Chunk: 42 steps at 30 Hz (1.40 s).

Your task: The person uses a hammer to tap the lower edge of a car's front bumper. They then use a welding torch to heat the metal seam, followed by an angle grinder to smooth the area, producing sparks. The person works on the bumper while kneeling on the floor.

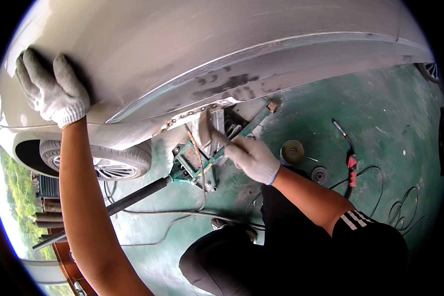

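My left hand (53,89), in a white knit glove, lies flat with fingers apart on the silver-grey car body (158,54), above the wheel (103,160). My right hand (254,159), gloved too, is wrapped round the handle of a hammer (208,129). The hammer's head is at the car's lower sill edge (197,112), where a row of rusty marks and bare metal shows; whether it touches the metal I cannot tell. Dark smudges (227,85) mark the panel above. Just below the sill stands a green floor jack (190,163), partly behind the hammer.
A long black jack handle (138,196) slants toward the lower left. Cables (182,213) cross the green floor. On the right lie a red-and-black welding torch (351,170), a round tin (292,152) and a black disc (319,174). My bent knee (217,259) is below.
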{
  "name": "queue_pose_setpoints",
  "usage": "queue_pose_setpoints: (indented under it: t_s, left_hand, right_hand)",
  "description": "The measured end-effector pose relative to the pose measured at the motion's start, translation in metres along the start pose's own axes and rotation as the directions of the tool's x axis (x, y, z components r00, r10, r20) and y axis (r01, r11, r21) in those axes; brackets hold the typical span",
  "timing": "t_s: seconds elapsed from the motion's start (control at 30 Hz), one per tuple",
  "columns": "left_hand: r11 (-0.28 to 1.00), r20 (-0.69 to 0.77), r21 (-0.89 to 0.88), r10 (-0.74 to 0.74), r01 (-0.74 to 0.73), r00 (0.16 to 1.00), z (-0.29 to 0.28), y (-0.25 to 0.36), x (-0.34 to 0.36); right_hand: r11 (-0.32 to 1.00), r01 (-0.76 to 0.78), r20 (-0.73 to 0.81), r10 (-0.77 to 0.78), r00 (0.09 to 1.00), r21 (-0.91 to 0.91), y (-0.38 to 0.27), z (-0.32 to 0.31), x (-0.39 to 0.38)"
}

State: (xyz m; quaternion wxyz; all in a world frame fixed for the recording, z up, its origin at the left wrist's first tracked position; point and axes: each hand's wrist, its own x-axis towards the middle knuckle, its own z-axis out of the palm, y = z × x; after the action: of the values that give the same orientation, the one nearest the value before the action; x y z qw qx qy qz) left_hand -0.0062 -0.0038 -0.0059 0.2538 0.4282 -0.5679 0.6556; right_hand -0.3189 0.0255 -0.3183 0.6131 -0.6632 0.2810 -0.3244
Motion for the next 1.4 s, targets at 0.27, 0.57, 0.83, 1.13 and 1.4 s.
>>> queue_pose_setpoints:
  t_s: [0.27, 0.57, 0.83, 1.13, 1.4]
  left_hand:
    - [0.999, 0.039, 0.036, -0.033, 0.032, 0.999, -0.002, -0.001, 0.003]
    - [0.906, 0.316, -0.099, -0.364, 0.412, 0.876, -0.047, 0.049, -0.015]
    - [0.766, 0.849, 0.100, 0.267, 0.635, -0.456, -0.245, 0.204, -0.118]
    - [0.425, 0.909, -0.128, 0.412, 0.896, -0.066, -0.314, 0.262, -0.069]
    - [0.664, 0.834, -0.054, 0.440, 0.746, -0.332, -0.342, 0.283, -0.115]
  right_hand:
    - [0.998, -0.046, -0.100, 0.049, 0.994, 0.032, 0.013, -0.013, -0.011]
    - [0.992, -0.113, 0.050, 0.115, 0.992, -0.051, -0.011, -0.043, -0.033]
    - [0.994, 0.030, 0.055, -0.024, 0.998, -0.103, -0.019, -0.050, -0.033]
    - [0.986, 0.065, 0.023, -0.062, 0.998, -0.154, -0.008, -0.036, -0.013]
    - [0.988, -0.056, 0.054, 0.064, 0.996, -0.142, -0.014, -0.032, 0.004]
